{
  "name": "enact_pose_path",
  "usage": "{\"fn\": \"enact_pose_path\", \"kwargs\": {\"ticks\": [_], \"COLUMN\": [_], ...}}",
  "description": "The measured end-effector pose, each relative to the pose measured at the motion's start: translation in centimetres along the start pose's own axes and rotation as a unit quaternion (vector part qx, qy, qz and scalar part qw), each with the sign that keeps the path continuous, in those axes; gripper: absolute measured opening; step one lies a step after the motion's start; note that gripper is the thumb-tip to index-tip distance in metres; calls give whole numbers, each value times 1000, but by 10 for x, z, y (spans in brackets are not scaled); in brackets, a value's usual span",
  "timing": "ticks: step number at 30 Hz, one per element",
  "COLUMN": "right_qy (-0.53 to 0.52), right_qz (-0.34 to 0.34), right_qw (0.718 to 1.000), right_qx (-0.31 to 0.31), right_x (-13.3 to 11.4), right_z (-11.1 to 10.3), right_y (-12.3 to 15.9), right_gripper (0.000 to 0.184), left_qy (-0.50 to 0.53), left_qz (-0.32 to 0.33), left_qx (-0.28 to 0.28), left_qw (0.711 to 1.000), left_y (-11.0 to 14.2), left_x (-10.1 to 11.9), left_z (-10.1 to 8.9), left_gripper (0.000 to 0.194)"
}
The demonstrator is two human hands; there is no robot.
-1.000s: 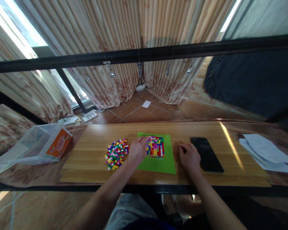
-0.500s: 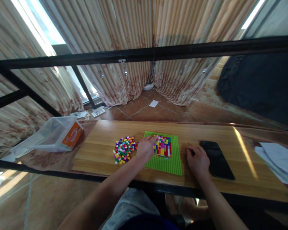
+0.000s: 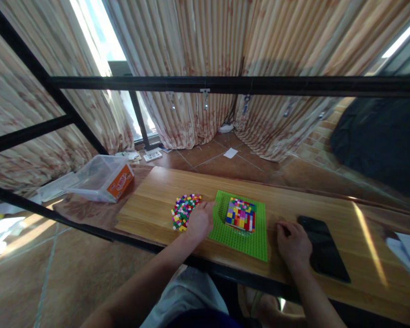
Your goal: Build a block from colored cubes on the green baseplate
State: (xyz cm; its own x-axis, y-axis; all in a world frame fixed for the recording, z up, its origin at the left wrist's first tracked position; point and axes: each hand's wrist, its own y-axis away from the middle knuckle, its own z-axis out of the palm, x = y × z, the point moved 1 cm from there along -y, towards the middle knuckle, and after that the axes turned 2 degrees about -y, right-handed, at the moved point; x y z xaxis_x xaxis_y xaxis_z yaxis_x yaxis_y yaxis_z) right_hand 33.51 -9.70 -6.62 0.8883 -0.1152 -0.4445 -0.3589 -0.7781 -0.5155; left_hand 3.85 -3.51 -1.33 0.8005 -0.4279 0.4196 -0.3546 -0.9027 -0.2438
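Note:
My left hand [image 3: 201, 222] is at the right side of a pile of small coloured bricks [image 3: 181, 212], covering part of it. Its fingers are bent together, and whatever may be between them is hidden. Just right of that hand lies a green studded baseplate [image 3: 258, 246]. A multicoloured square of bricks [image 3: 241, 215] sits on it, with red, blue, yellow, white and pink pieces. My right hand [image 3: 294, 242] rests on the table with its fingers curled in, right of the baseplate, and nothing shows in it.
A black phone-like slab [image 3: 324, 249] lies on the wooden table [image 3: 150, 196] beside my right hand. White papers [image 3: 408, 255] are at the far right. Left of the tabletop stands a clear plastic box [image 3: 99, 175] with an orange label. A black metal bar [image 3: 225, 84] crosses before the curtains.
My left hand has moved left from the brick square to the pile, uncovering the square. My right hand stays curled by the slab. The camera view has shifted somewhat.

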Motion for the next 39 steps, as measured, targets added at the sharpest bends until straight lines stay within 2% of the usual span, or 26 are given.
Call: {"fn": "enact_pose_path", "kwargs": {"ticks": [4, 7, 11, 16, 20, 24, 29, 39], "right_qy": [6, 8, 10, 13, 6, 1, 0, 3], "right_qz": [-2, -1, 0, 5, 3, 8, 18, 5], "right_qw": [1000, 1000, 1000, 1000, 1000, 1000, 1000, 1000], "right_qx": [1, -1, -5, -1, -2, 3, -3, 7], "right_x": [3, 4, 3, 1, 0, -1, -1, -1], "right_z": [2, 2, 1, 0, 0, 0, 0, 2], "right_y": [0, 0, 0, 0, 0, 0, 1, 0], "right_gripper": [27, 27, 28, 27, 27, 27, 29, 26], "left_qy": [-26, -59, -101, -129, -115, -47, 5, -33], "left_qz": [-41, -33, -2, -14, -9, -18, 30, 51], "left_qx": [26, 23, -20, -67, -64, -63, -53, -74], "left_qw": [998, 997, 995, 989, 991, 997, 998, 995], "left_y": [0, -9, -24, -35, -35, -36, -42, -53], "left_x": [-28, -34, -24, -15, -9, 4, 26, 40], "left_z": [-12, -16, -14, -12, -14, -14, -12, -5], "left_gripper": [31, 24, 17, 18, 22, 25, 26, 27]}}
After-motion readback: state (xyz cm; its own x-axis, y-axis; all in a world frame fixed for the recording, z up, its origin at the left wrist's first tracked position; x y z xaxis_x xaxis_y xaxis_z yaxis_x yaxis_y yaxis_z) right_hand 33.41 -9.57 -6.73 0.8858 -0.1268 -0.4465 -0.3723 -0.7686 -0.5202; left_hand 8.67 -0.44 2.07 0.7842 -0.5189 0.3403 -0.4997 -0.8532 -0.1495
